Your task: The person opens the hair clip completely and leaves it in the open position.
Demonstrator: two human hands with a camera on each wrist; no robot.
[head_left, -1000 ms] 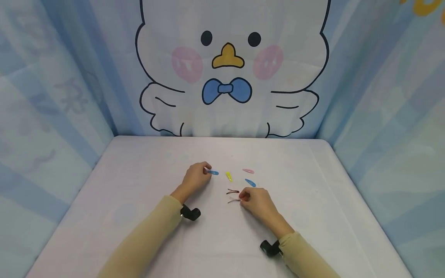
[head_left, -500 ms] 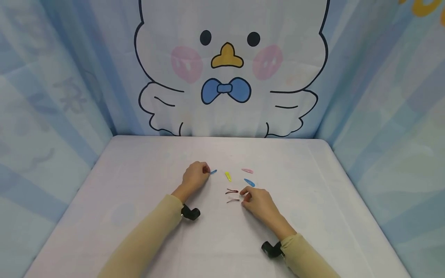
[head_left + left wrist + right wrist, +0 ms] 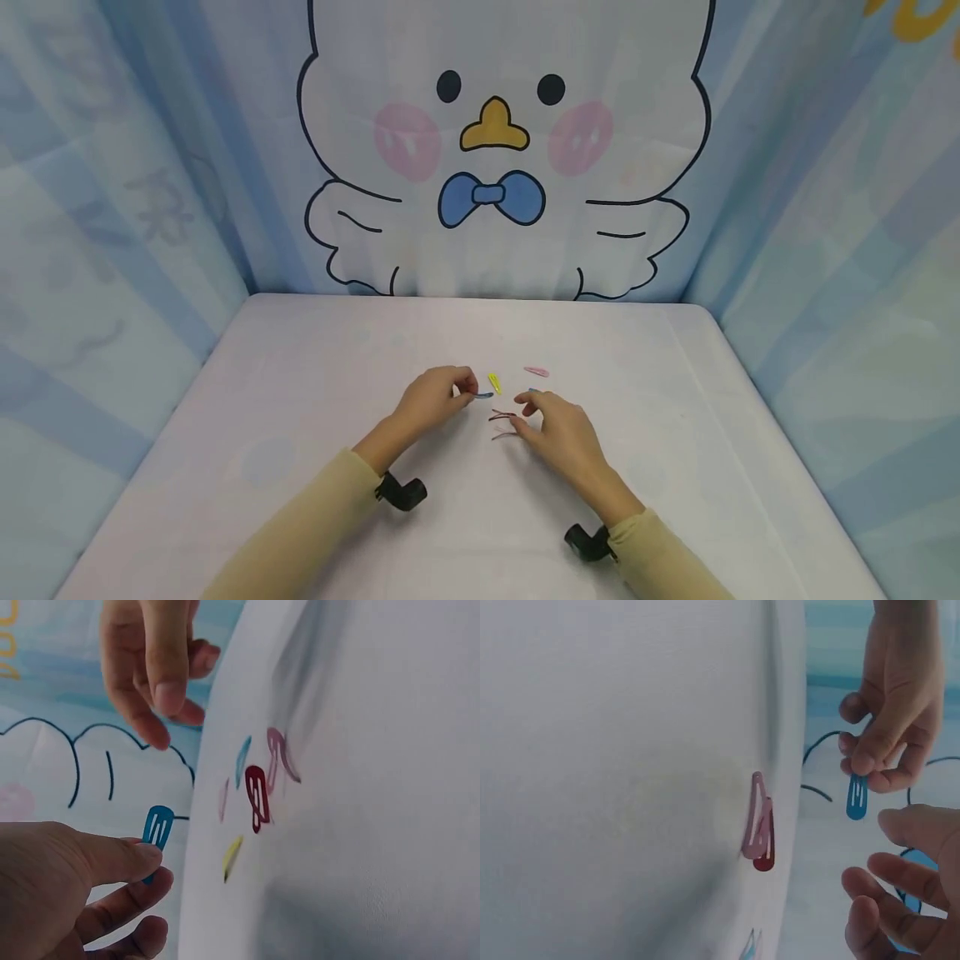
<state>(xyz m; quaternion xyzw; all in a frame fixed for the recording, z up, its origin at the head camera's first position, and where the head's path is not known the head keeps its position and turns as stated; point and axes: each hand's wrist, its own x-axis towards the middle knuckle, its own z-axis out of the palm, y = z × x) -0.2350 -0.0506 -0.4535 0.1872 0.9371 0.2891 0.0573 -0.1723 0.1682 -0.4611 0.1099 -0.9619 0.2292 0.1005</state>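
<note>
My left hand (image 3: pixel 429 398) pinches a blue snap hair clip (image 3: pixel 158 827) between thumb and forefinger, holding it above the table. Facing it, my right hand (image 3: pixel 564 435) has its thumb and fingers apart with nothing between them; the right wrist view shows the blue clip's rounded end pointing toward this hand. Below the hands, a dark red hair clip (image 3: pixel 256 793) and a dusky pink hair clip (image 3: pixel 754 825) lie close together, both sprung apart. A second blue hair clip (image 3: pixel 242 762) is mostly hidden behind my right fingers in the head view.
A yellow hair clip (image 3: pixel 494 383) and a light pink hair clip (image 3: pixel 536 372) lie farther back on the white table (image 3: pixel 315 358). A curtain (image 3: pixel 487 250) with a cartoon bird stands behind the table's far edge. Each wrist carries a black camera (image 3: pixel 403 493).
My left hand has brought the blue hair clip rightward and nearer to me. The right thumb and fingers have spread apart beside the red and dusky pink clips, which have stayed put.
</note>
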